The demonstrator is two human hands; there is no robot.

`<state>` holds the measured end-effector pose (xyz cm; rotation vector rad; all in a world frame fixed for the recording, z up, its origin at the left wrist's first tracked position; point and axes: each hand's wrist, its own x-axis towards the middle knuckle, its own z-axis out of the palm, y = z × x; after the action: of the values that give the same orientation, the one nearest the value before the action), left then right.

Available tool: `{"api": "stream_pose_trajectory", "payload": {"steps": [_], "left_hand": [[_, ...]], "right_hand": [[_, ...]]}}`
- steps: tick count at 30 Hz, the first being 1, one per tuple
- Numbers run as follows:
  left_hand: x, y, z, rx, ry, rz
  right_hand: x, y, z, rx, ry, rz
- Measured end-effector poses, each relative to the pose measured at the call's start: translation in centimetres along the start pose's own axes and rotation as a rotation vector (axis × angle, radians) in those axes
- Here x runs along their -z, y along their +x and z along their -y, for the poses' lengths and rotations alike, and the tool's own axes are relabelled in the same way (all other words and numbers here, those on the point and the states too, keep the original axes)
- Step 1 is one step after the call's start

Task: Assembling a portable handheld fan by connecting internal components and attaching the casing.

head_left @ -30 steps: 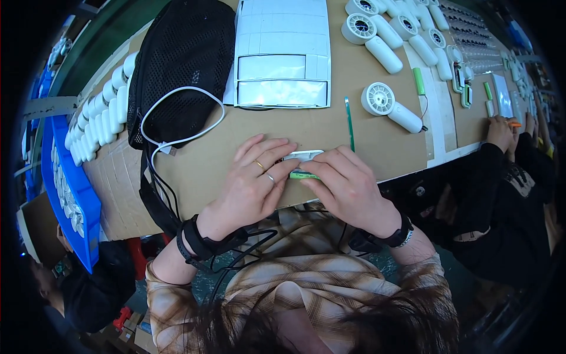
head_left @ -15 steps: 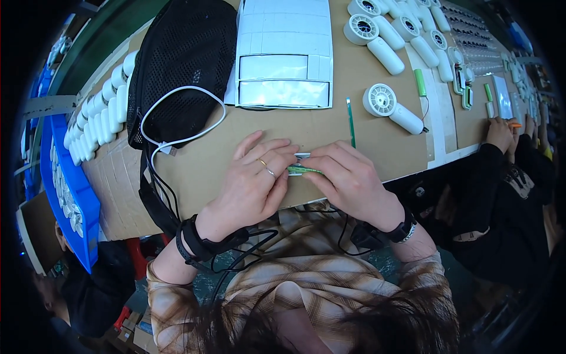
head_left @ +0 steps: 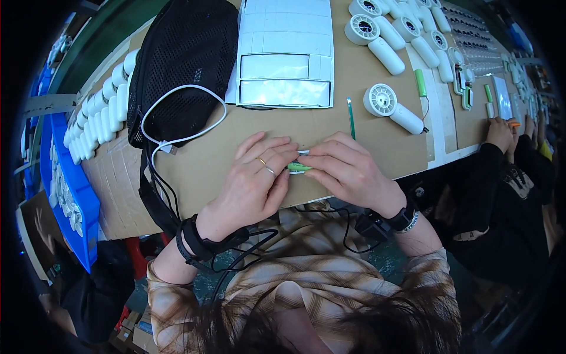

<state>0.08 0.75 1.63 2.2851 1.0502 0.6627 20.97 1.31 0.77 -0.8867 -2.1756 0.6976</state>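
Close to the table's near edge, both my hands meet over a small white casing [head_left: 303, 153] with a green cylindrical part [head_left: 299, 167], probably a battery, in it. My left hand [head_left: 250, 180] is closed on the casing's left end, fingers bent over it. From the other side, my right hand [head_left: 356, 177] pinches with thumb and fingertips at the green part and the casing's right end. My fingers hide most of both pieces. Just beyond my right hand lies a thin green stick-like tool [head_left: 351, 118]. A white handheld fan [head_left: 380, 100] lies farther right.
A white box [head_left: 286, 53] stands ahead, beside a black mesh bag [head_left: 183, 71] and a looped white cable [head_left: 221, 112]. White fan parts [head_left: 103, 121] line the left, near a blue bin [head_left: 88, 206]. More fans [head_left: 386, 56] lie back right. A co-worker's hand [head_left: 500, 134] is at far right.
My right hand has shifted slightly, its fingers lifting and drawing together, and the green part now lies straighter between my hands. My left hand has hardly moved. A person's hand at far left has moved.
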Motion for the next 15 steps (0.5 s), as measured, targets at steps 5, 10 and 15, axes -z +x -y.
{"api": "stream_pose_trajectory", "payload": {"steps": [5, 10, 15], "left_hand": [[-0.1, 0.0, 0.1, -0.012, 0.005, -0.018], [-0.2, -0.2, 0.3, 0.008, -0.028, -0.035], [-0.2, -0.1, 0.3, 0.006, -0.038, -0.055]], "right_hand": [[0.8, -0.2, 0.8, -0.045, -0.06, 0.058], [1.1, -0.2, 1.1, -0.068, -0.119, 0.067], [1.6, -0.3, 0.7, -0.018, -0.084, 0.119]]}}
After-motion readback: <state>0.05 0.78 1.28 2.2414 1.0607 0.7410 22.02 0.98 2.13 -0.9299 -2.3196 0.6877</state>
